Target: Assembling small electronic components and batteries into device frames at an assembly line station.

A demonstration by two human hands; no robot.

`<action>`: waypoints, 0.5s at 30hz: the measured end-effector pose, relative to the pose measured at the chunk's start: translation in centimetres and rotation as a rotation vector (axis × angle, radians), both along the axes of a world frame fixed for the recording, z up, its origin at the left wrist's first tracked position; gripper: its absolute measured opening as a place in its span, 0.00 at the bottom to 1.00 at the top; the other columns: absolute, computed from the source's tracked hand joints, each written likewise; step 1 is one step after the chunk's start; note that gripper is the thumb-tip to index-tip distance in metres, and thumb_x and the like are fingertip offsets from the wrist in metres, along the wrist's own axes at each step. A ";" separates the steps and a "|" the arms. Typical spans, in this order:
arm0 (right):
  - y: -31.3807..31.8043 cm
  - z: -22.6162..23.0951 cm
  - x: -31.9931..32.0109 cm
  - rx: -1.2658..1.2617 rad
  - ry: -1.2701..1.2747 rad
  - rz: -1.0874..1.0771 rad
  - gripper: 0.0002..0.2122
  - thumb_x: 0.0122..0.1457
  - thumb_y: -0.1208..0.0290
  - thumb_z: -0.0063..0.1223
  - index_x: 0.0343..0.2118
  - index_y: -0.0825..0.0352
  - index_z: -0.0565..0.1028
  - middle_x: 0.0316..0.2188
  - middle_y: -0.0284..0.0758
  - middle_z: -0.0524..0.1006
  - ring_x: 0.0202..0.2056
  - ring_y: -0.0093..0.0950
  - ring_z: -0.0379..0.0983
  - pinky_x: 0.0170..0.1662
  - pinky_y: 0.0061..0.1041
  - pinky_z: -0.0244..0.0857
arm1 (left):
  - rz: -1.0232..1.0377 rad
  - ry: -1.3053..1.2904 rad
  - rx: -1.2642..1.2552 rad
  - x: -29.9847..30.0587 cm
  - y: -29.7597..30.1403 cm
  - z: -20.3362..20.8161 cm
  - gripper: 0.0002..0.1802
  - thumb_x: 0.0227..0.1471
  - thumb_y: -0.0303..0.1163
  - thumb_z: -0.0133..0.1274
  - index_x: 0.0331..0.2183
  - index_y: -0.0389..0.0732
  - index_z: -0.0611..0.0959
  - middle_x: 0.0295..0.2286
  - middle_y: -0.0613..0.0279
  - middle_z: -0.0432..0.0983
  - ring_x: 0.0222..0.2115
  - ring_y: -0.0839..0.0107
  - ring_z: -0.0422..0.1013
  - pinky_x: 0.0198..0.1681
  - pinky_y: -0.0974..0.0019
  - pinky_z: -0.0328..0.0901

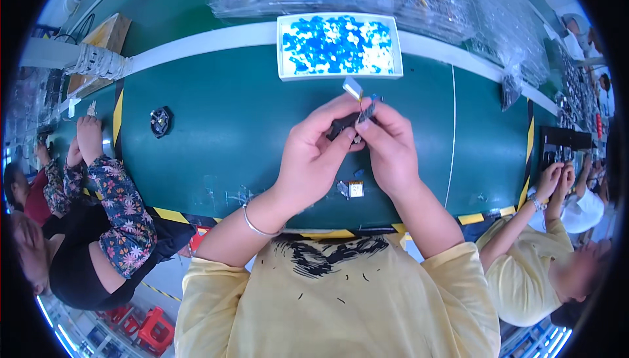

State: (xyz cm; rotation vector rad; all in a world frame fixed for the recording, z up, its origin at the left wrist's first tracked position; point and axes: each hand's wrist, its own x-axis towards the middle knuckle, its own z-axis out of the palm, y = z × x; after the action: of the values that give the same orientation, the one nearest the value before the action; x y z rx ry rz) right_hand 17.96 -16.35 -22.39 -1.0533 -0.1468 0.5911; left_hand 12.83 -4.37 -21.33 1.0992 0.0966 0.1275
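My left hand [313, 151] is closed around a small black plastic housing [341, 124], thumb pressed on its near side. Pinched in my right hand [393, 151] is a small circuit board [368, 111], held against the housing. A silver rectangular pouch battery [352, 88] sticks up above the fingertips, seemingly wired to these parts. My fingers hide much of the housing's inside. On the green table [223, 141] just nearer than my hands lie a small pale battery-like square [356, 189] and a few blue and silver bits [343, 189].
A white box [341, 77] of small blue parts stands beyond my hands. Behind it are clear plastic trays [262, 10] of components. Another black housing [160, 122] lies to the left. Co-workers' hands [89, 138] work at left and right [553, 179], past striped tape [118, 117].
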 end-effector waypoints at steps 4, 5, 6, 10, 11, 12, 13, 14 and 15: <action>-0.6 0.6 0.5 -0.043 -0.171 -0.099 0.08 0.54 0.79 0.49 0.37 0.71 0.74 0.30 0.30 0.74 0.32 0.17 0.68 0.36 0.16 0.63 | 0.021 -0.034 0.281 0.3 0.4 -0.4 0.19 0.48 0.19 0.50 0.46 0.35 0.71 0.40 0.58 0.69 0.40 0.70 0.69 0.39 0.69 0.66; -0.8 1.1 0.7 -0.045 -0.221 -0.100 0.08 0.54 0.79 0.49 0.37 0.71 0.74 0.30 0.30 0.75 0.32 0.17 0.69 0.36 0.17 0.63 | 0.015 -0.031 0.277 0.0 0.5 0.0 0.19 0.48 0.19 0.50 0.46 0.35 0.71 0.40 0.58 0.69 0.40 0.70 0.69 0.39 0.69 0.66; -1.4 1.8 1.0 -0.159 -0.263 -0.120 0.09 0.52 0.80 0.45 0.36 0.73 0.74 0.32 0.35 0.75 0.35 0.22 0.70 0.42 0.21 0.61 | -0.063 -0.002 0.518 -0.4 0.7 0.4 0.18 0.47 0.24 0.53 0.43 0.35 0.72 0.36 0.56 0.69 0.36 0.68 0.69 0.36 0.68 0.67; -6.4 2.1 3.4 -0.133 -0.182 -0.335 0.10 0.55 0.77 0.46 0.39 0.73 0.73 0.36 0.38 0.76 0.38 0.26 0.72 0.47 0.27 0.62 | -0.386 0.128 1.287 -2.2 1.4 3.4 0.15 0.42 0.39 0.58 0.27 0.37 0.75 0.21 0.54 0.70 0.23 0.62 0.70 0.24 0.64 0.65; -8.7 1.9 4.0 -0.105 -0.151 -0.345 0.10 0.56 0.77 0.45 0.40 0.73 0.73 0.36 0.38 0.76 0.39 0.27 0.72 0.47 0.27 0.62 | -0.524 0.202 1.573 -2.6 1.5 3.8 0.16 0.42 0.40 0.58 0.23 0.37 0.75 0.19 0.55 0.70 0.22 0.62 0.70 0.23 0.63 0.64; -10.7 1.6 4.3 -0.214 -0.159 -0.438 0.11 0.56 0.76 0.46 0.41 0.73 0.73 0.36 0.38 0.76 0.38 0.26 0.72 0.46 0.25 0.63 | -0.532 0.224 1.598 -3.2 1.5 3.6 0.16 0.40 0.41 0.59 0.20 0.38 0.74 0.18 0.56 0.70 0.21 0.62 0.71 0.22 0.62 0.64; -12.6 1.2 4.5 -0.324 -0.166 -0.528 0.11 0.57 0.76 0.46 0.41 0.74 0.73 0.36 0.38 0.76 0.38 0.25 0.72 0.45 0.23 0.64 | -0.531 0.226 1.600 -3.6 1.3 3.2 0.16 0.40 0.41 0.59 0.20 0.38 0.74 0.18 0.56 0.70 0.21 0.62 0.71 0.22 0.62 0.64; -14.4 0.7 4.7 -0.455 -0.221 -0.607 0.11 0.57 0.75 0.48 0.41 0.73 0.73 0.35 0.37 0.76 0.36 0.24 0.72 0.43 0.20 0.64 | -0.464 0.192 1.618 -4.1 1.0 2.6 0.16 0.40 0.40 0.59 0.21 0.39 0.74 0.19 0.57 0.70 0.22 0.63 0.70 0.22 0.63 0.65; -16.4 0.1 4.7 -0.592 -0.274 -0.688 0.11 0.57 0.73 0.49 0.40 0.73 0.74 0.34 0.36 0.77 0.35 0.22 0.73 0.41 0.18 0.65 | -0.401 0.153 1.633 -4.4 0.7 2.0 0.15 0.40 0.40 0.59 0.21 0.39 0.74 0.19 0.58 0.69 0.22 0.63 0.70 0.23 0.63 0.65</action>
State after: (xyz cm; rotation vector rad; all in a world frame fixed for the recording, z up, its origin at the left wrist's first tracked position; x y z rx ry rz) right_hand 22.62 -32.73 -22.26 -1.6522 0.1655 -0.1586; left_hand 8.46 -3.63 -19.29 2.7273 -0.1352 -0.3168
